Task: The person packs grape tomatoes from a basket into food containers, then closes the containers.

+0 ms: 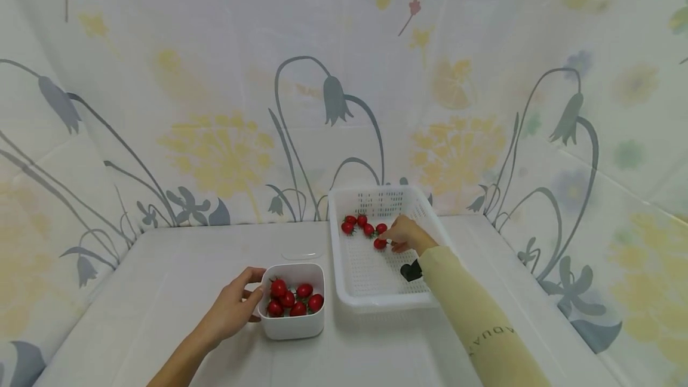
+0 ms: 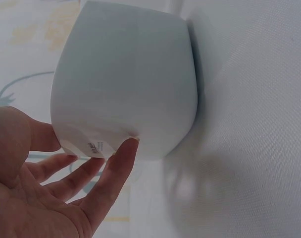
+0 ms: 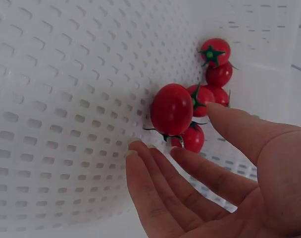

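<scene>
My left hand [image 1: 236, 303] holds a small white tub [image 1: 292, 330] by its left side, thumb and fingertips against its wall in the left wrist view. Several red cherry tomatoes [image 1: 298, 308] lie inside it. Over the white perforated basket [image 1: 344, 291], my right hand [image 1: 405, 234] reaches down with fingers apart. A cherry tomato [image 3: 172, 109] is between its thumb and fingertips in the right wrist view, the fingertips close to its green stem and not closed round it. Just beyond sit several other cherry tomatoes [image 3: 215, 52] with green stems.
The basket stands right of the tub on a white-covered table [image 1: 188, 255], near the back edge. A floral cloth [image 1: 226, 76] hangs behind and at both sides. A black object [image 1: 411, 270] shows at the right cuff, over the basket floor.
</scene>
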A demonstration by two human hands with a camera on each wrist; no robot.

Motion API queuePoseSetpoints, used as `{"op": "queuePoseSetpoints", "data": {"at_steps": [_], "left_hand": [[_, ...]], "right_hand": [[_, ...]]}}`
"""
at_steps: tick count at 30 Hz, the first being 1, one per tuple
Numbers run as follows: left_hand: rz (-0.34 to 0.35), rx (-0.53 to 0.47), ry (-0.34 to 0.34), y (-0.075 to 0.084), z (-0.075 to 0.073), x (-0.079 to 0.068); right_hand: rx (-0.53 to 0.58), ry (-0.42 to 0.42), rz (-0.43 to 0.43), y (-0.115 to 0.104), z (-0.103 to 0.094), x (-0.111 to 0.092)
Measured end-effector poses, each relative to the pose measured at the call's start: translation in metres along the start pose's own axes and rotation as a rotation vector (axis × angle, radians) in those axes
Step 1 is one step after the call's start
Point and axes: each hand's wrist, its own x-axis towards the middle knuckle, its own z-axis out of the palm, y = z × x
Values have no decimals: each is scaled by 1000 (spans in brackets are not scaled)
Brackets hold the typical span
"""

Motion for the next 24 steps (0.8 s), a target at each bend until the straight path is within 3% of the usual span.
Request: {"op": "queuePoseSetpoints", "data": {"at_steps": [8,24], "left_hand": [[-13,7,8,-1,0,1],[7,8,2,-1,0,2]], "right_hand": [[-35,-19,-6,-4,8,9],[-23,-212,-126,-15,19,3]]}}
